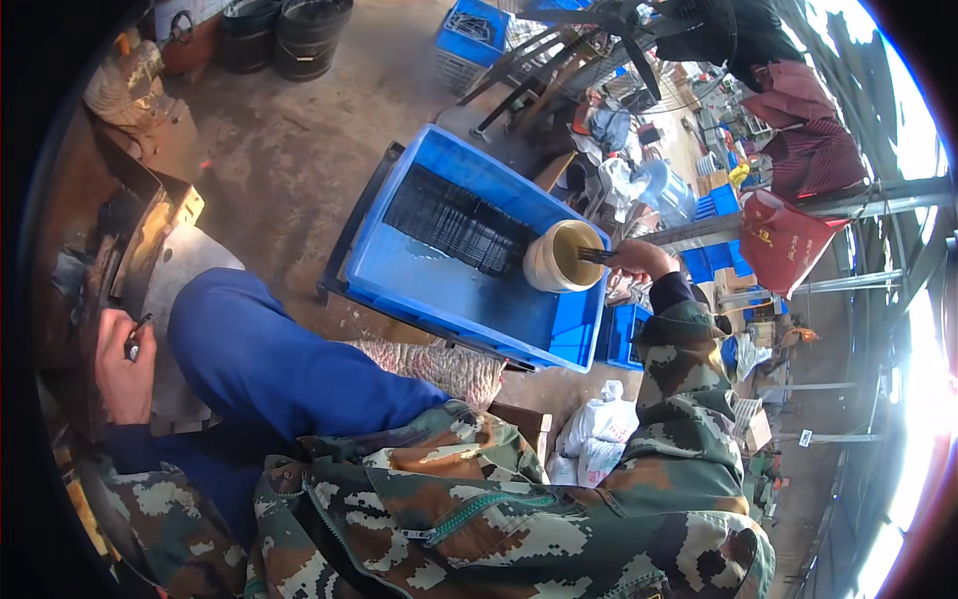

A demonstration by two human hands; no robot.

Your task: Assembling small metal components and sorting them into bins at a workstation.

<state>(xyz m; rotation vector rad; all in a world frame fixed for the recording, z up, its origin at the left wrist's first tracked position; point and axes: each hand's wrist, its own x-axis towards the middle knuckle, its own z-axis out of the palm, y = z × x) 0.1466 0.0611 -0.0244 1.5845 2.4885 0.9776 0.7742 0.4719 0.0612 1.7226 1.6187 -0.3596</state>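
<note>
My right hand is closed around several dark, thin strips, whose ends reach over the mouth of a cream-coloured bucket. That bucket stands inside a blue plastic crate, at its right end. Beside it in the crate, a row of dark, thin metal-looking pieces lies packed together. My left hand, far to the left, is closed on a small dark rod-like thing whose kind I cannot make out. Near it is a brown, worn machine or bench with a metal plate.
Black buckets stand at the back left. A large fan is at the top, near a blue crate of metal parts. White sacks lie right of my knee. A red bag hangs at the right.
</note>
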